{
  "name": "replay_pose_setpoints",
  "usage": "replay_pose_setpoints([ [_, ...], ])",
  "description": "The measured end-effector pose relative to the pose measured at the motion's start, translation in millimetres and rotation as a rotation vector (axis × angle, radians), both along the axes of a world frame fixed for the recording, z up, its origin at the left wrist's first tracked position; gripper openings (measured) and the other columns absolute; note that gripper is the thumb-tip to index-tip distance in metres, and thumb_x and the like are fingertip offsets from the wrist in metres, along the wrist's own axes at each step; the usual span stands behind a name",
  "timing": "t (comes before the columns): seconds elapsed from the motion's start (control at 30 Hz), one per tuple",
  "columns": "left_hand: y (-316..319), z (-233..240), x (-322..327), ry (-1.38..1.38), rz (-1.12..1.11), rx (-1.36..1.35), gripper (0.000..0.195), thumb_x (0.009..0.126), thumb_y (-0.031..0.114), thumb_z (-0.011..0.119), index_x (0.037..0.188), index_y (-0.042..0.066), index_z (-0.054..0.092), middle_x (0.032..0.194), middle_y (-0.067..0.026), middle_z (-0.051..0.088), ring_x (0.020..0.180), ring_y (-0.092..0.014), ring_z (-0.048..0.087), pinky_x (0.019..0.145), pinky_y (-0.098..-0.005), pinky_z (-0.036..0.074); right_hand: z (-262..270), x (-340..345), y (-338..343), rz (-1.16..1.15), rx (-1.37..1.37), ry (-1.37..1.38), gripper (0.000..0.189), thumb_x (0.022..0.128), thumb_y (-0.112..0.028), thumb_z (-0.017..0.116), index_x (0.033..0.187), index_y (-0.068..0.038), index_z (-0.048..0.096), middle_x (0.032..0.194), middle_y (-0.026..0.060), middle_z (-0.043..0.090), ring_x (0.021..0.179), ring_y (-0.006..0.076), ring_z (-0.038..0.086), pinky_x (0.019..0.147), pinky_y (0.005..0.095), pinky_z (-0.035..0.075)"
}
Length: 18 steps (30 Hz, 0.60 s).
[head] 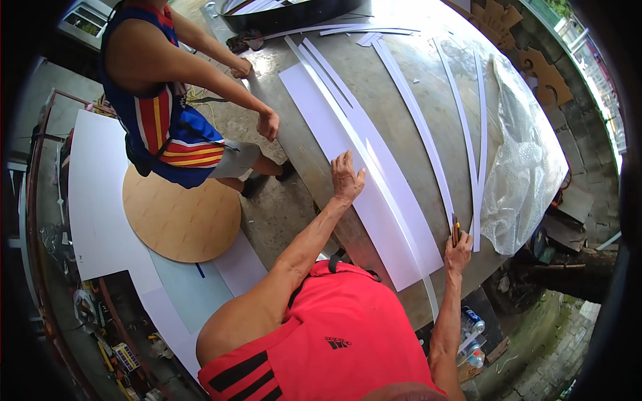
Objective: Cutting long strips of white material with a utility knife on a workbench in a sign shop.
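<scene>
My left hand (347, 176) rests with fingers apart on a long white sheet (321, 120), beside a straight metal ruler or strip (371, 160) that lies lengthwise over it. Long slits and a narrow gap show in the sheet. My right hand (459, 250), past the sheet's near right corner, is closed on a slim tool (456, 230) with a dark and yellow body, perhaps a utility knife; its exact kind is unclear. Its tip lies by the end of a long white strip (416, 110). Narrower strips (461, 120) lie further right.
Bubble wrap (521, 165) covers the right side of the metal-topped table (431, 65). A dark curved frame (296, 17) stands at the far end. A co-worker (160, 100) leans at the left edge. Behind them are a round wooden board (183, 215) and large white sheets (98, 200).
</scene>
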<state>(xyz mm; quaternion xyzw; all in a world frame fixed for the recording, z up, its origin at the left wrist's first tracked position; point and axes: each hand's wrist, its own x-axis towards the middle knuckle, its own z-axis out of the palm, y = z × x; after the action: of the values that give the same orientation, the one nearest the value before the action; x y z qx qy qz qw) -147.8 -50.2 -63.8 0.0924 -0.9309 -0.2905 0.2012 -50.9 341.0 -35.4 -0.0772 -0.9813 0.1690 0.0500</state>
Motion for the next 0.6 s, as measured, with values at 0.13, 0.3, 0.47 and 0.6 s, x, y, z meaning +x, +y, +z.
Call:
replay_pose_setpoints([
  [0.13, -16.1, -9.0, 8.7, -0.126, 0.015, 0.091, 0.068, 0.079, 0.018, 0.074, 0.137, -0.008, 0.05, 0.128, -0.0254, 0.055, 0.118, -0.04, 0.052, 0.105, -0.0482, 0.042, 12.8, 15.0, -16.1, -0.042, -0.127, 0.056, 0.031, 0.085, -0.025, 0.077, 0.096, -0.003, 0.058, 0.091, 0.0156, 0.062, 0.078, 0.037, 0.064, 0.069, 0.0466, 0.051],
  [0.3, -20.4, -16.6, 9.8, -0.05, 0.003, 0.098, 0.067, 0.08, 0.019, 0.075, 0.136, -0.009, 0.05, 0.126, -0.026, 0.056, 0.116, -0.041, 0.054, 0.103, -0.0477, 0.044, 19.7, 42.9, -52.9, 0.032, -0.334, -0.1, 0.039, 0.072, -0.022, 0.089, 0.084, -0.002, 0.057, 0.07, 0.012, 0.058, 0.062, 0.0297, 0.056, 0.061, 0.0416, 0.045],
  [0.47, -18.7, -8.7, -4.0, -0.154, 0.052, 0.229, 0.066, 0.082, 0.023, 0.077, 0.134, -0.009, 0.052, 0.122, -0.0252, 0.057, 0.113, -0.041, 0.056, 0.1, -0.0463, 0.048, 26.6, 59.8, -82.0, 0.25, -0.223, -0.151, 0.046, 0.073, -0.032, 0.087, 0.104, -0.007, 0.065, 0.094, 0.0098, 0.065, 0.086, 0.0341, 0.065, 0.072, 0.0444, 0.05],
  [0.6, -13.8, 3.7, -23.8, -0.269, 0.196, 0.226, 0.086, 0.077, 0.038, 0.082, 0.14, -0.006, 0.045, 0.123, -0.0238, 0.056, 0.112, -0.039, 0.057, 0.093, -0.0484, 0.051, 26.8, 60.5, -96.1, 0.423, -0.183, -0.15, 0.04, 0.076, -0.027, 0.082, 0.108, -0.008, 0.065, 0.095, 0.0096, 0.064, 0.088, 0.0326, 0.065, 0.074, 0.0443, 0.052],
])
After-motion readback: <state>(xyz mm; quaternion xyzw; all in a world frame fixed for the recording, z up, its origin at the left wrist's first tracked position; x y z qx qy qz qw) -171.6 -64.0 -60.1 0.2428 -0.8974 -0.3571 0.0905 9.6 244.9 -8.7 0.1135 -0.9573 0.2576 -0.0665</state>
